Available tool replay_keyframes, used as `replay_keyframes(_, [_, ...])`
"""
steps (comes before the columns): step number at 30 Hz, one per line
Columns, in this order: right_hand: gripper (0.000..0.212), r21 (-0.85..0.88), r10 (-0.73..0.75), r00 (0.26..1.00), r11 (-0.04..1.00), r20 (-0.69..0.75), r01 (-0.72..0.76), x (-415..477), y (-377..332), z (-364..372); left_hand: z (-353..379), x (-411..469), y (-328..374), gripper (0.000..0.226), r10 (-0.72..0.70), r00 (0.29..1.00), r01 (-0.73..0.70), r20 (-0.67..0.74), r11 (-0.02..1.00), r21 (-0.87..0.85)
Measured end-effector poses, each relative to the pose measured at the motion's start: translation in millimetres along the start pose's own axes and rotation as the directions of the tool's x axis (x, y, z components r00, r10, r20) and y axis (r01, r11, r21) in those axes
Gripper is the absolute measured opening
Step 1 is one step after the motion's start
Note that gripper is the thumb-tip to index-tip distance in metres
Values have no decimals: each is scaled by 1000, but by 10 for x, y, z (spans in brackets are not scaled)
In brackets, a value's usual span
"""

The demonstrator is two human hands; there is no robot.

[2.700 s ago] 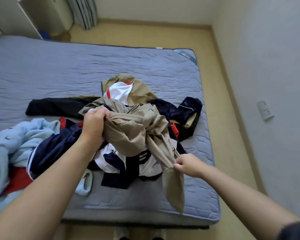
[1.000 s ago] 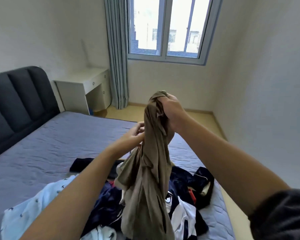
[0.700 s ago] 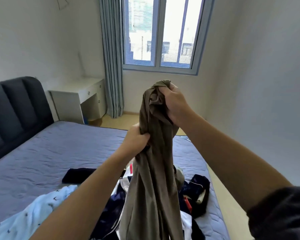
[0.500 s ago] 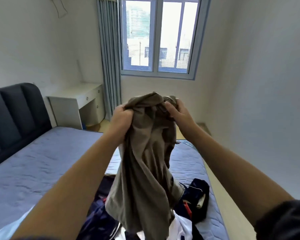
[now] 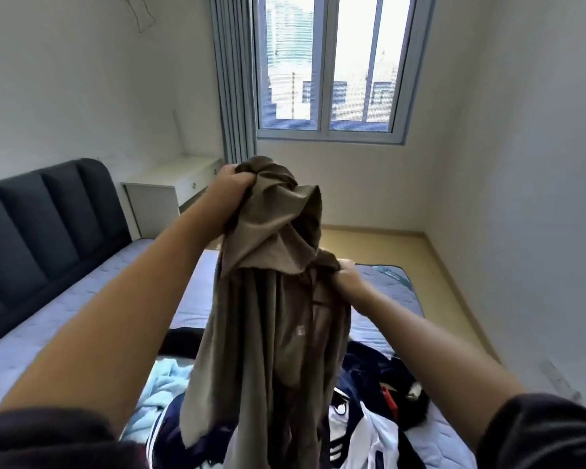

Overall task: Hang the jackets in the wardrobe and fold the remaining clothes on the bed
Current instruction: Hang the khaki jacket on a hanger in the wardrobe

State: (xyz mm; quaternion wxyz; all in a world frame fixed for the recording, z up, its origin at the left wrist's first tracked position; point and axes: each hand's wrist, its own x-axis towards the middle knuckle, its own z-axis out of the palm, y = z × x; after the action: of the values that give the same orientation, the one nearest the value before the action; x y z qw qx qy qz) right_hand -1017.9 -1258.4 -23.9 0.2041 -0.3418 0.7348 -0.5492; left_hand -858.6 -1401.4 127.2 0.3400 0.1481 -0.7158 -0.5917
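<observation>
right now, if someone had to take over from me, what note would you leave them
Left hand: grips the bunched top of the khaki garment, raised over the bed.
Right hand: grips the same garment lower down, on its right edge.
Pile: navy and white clothes and a light blue garment lie crumpled on the bed below.
Done: nothing in view is folded or hung.
To do: hang the khaki piece if it is a jacket, else fold it; then the pile. Wardrobe not in view.
</observation>
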Motion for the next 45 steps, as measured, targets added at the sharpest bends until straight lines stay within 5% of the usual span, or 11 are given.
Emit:
replay_keyframes(4, [37,43,-56,965,997,-257,70,142,-465,-452,-440,-169,-609,10,-131,982,73,133,927,369])
replay_keyframes(6, [28,-57,-86,965,996,-246,74,191,-716,-597,-534,-273,-859,21,-230,940,58,252,836,546])
replay_keyframes(10, [23,-234,-178,970,962,-166,137,131,-1162,-559,-471,-309,-1090,16,-297,921,-6,252,637,771])
replay_keyframes(15, [29,-370,-262,964,900,-33,232,33,-1507,-253,122,-317,-892,68,-273,868,80,416,902,424])
replay_keyframes(19, [20,-536,-342,939,797,-23,277,21,-1568,-197,635,-264,-889,4,-123,977,54,174,933,357])
replay_keyframes(26, [21,-700,-251,966,678,66,225,-77,-1209,-704,557,-67,-572,24,29,999,-31,15,992,121])
replay_keyframes(32, [25,-680,-77,979,709,189,187,-276,-715,-716,465,96,-372,34,-103,983,98,-152,994,-41])
replay_keyframes(36, [25,-860,206,978,501,4,-102,-298,-288,-1047,225,132,-394,37,-90,979,99,-184,994,41])
replay_keyframes(39, [15,-825,263,953,496,-152,-269,-274,-173,-1225,117,119,-463,38,-87,969,101,-233,994,49])
replay_keyframes(42, [13,-749,221,924,542,-311,-381,-276,-150,-1413,-43,96,-586,34,-100,957,127,-273,988,85])
replay_keyframes(45, [18,-410,178,869,826,-461,-387,-276,-224,-1516,-209,96,-824,21,-110,941,199,-320,944,262])
